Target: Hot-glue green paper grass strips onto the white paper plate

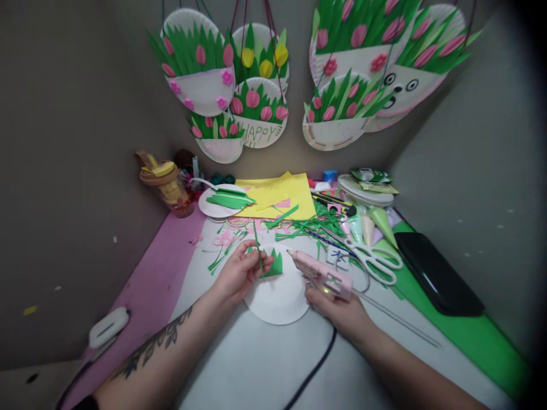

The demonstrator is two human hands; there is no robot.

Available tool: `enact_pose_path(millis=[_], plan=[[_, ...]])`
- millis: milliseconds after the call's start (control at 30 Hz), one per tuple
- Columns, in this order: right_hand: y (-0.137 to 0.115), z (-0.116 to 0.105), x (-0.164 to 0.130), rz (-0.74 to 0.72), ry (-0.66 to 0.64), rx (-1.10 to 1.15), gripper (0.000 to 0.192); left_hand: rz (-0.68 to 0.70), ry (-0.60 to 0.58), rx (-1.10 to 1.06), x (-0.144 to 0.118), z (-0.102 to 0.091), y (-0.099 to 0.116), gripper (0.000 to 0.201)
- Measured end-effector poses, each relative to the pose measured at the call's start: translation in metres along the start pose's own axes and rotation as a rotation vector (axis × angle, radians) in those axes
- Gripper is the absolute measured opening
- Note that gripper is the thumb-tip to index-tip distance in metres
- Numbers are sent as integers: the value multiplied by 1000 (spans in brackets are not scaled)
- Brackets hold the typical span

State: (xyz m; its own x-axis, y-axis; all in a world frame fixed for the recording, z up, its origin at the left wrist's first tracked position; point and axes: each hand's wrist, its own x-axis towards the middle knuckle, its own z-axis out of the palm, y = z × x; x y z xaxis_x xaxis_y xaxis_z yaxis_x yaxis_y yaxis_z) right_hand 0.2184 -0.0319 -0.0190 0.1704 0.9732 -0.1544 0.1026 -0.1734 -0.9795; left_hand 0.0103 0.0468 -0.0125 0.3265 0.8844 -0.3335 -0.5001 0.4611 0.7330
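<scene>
Desk [239, 364]: we see paper scraps around a plate [277, 302].
Left hand [239, 273]: pinches a green strip [258, 250], upright for gluing.
Right hand [337, 310]: grips glue gun [322, 273], nozzle toward nine o'clock.

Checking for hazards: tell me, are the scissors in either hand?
No, the scissors lie on the table, right of the glue gun.
</scene>
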Motion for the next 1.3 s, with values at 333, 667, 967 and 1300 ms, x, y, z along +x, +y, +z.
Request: enact_pose_path(millis=[333,667,967,1300], plan=[[-7,3,-5,-188,-276,-102,41,-133,-166,-119,-6,3,-5,22],[-10,8,-10,-250,-303,-92,12,-194,-213,-111,-12,10,-8,19],[-6,9,-9,-255,-312,-95,16,-244,-279,-190,-12,8,-11,17],[-8,9,-9,-313,-327,-147,13,-244,-301,-251,-11,8,-11,11]])
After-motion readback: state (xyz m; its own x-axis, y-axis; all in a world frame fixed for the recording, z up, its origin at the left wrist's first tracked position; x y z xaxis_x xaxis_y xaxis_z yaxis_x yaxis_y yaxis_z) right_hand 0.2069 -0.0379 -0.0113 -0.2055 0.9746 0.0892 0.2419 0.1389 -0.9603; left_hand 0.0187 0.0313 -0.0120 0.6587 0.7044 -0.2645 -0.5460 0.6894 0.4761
